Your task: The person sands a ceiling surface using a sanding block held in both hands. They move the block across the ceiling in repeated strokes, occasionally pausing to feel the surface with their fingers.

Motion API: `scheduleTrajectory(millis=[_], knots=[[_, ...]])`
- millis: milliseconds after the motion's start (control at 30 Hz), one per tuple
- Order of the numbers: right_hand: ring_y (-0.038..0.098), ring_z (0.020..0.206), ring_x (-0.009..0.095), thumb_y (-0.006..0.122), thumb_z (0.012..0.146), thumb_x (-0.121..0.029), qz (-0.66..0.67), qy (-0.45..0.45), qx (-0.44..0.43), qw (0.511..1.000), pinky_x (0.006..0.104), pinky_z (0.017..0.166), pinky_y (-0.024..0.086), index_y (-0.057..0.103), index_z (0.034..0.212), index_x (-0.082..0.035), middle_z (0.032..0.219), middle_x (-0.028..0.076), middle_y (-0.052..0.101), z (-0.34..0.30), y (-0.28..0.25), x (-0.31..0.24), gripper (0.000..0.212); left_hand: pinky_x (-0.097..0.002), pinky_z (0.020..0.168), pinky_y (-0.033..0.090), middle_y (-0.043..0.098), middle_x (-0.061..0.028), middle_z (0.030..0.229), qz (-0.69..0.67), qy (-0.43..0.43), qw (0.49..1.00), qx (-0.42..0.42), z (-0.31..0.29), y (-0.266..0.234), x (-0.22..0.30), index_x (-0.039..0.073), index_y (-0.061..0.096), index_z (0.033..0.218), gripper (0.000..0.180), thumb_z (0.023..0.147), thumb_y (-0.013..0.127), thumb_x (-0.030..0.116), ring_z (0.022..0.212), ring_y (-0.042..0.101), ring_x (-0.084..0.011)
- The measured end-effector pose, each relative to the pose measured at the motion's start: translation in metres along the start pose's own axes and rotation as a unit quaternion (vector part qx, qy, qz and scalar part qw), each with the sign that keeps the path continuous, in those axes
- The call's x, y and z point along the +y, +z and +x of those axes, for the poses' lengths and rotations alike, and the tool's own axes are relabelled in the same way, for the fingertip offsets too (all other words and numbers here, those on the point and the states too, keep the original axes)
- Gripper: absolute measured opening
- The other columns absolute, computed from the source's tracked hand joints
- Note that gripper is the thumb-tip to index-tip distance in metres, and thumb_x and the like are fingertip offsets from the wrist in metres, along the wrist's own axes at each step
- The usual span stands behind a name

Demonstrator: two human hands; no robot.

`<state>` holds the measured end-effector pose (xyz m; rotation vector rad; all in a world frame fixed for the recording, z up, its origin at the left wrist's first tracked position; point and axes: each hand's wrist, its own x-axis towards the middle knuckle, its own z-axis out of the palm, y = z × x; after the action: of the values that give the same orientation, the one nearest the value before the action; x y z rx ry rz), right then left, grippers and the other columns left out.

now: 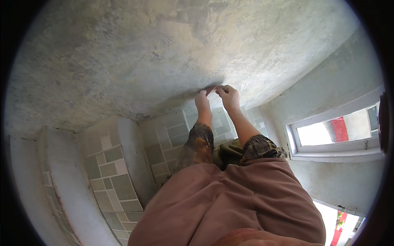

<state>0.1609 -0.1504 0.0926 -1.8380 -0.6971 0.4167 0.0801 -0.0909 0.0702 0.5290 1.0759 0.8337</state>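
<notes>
Both my arms reach up toward the mottled grey-cream plastered surface (172, 45). A small, bent reddish-brown sheet (210, 89) that looks like sandpaper spans the gap between my hands. My left hand (202, 101) is closed on its left end, with the fingers partly hidden. At its right end my right hand (229, 97) pinches it between curled fingers and thumb. The sheet is close to the plaster, but I cannot tell whether it touches. Camouflage-patterned sleeves (262, 147) are pushed up on my forearms.
Pale steps or ledges (78, 180) with green-grey tile-patterned faces (117, 180) stand at the left. On the right wall is a white-framed window (334, 151), with another bright opening (340, 225) below it. Brownish-pink cloth (230, 197) covers my front.
</notes>
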Motion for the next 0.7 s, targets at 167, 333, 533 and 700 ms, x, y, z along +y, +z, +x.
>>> scheduleTrajectory(millis=[167, 333, 533, 700], knots=[[0.072, 0.084, 0.016, 0.067, 0.089, -0.019, 0.006, -0.031, 0.011, 0.999, 0.0278, 0.077, 0.055, 0.072, 0.092, 0.003, 0.086, 0.013, 0.075, 0.006, -0.004, 0.0, 0.023, -0.041, 0.099, 0.044, 0.055, -0.0065, 0.119, 0.022, 0.058, 0.997, -0.053, -0.001, -0.004, 0.003, 0.005, 0.061, 0.115, 0.033, 0.088, 0.059, 0.024, 0.114, 0.052, -0.0196], [0.073, 0.085, 0.017, 0.066, 0.089, -0.016, 0.051, -0.023, 0.005, 0.998, 0.0272, 0.076, 0.055, 0.071, 0.093, 0.004, 0.086, 0.014, 0.074, 0.01, -0.003, 0.011, 0.021, -0.037, 0.094, 0.043, 0.057, -0.0061, 0.108, 0.043, 0.072, 0.994, -0.066, -0.005, -0.007, 0.002, 0.006, 0.061, 0.105, 0.025, 0.088, 0.059, 0.025, 0.104, 0.052, -0.0183], [0.073, 0.083, 0.017, 0.067, 0.089, -0.016, 0.007, -0.004, -0.005, 1.0, 0.0266, 0.073, 0.055, 0.07, 0.092, 0.007, 0.085, 0.015, 0.074, 0.014, -0.001, 0.025, 0.023, -0.0358, 0.097, 0.04, 0.058, -0.006, 0.11, 0.013, -0.02, 0.999, -0.048, 0.003, -0.002, 0.001, 0.006, 0.061, 0.106, 0.027, 0.087, 0.061, 0.025, 0.111, 0.051, -0.0188], [0.072, 0.081, 0.016, 0.068, 0.089, -0.019, 0.048, -0.039, 0.002, 0.998, 0.0272, 0.071, 0.055, 0.07, 0.09, 0.007, 0.082, 0.014, 0.073, 0.02, -0.006, 0.03, 0.026, -0.0374, 0.099, 0.039, 0.058, -0.0052, 0.114, -0.001, 0.022, 0.997, -0.079, 0.004, -0.007, -0.008, 0.007, 0.061, 0.111, 0.031, 0.086, 0.062, 0.025, 0.111, 0.051, -0.0195]])
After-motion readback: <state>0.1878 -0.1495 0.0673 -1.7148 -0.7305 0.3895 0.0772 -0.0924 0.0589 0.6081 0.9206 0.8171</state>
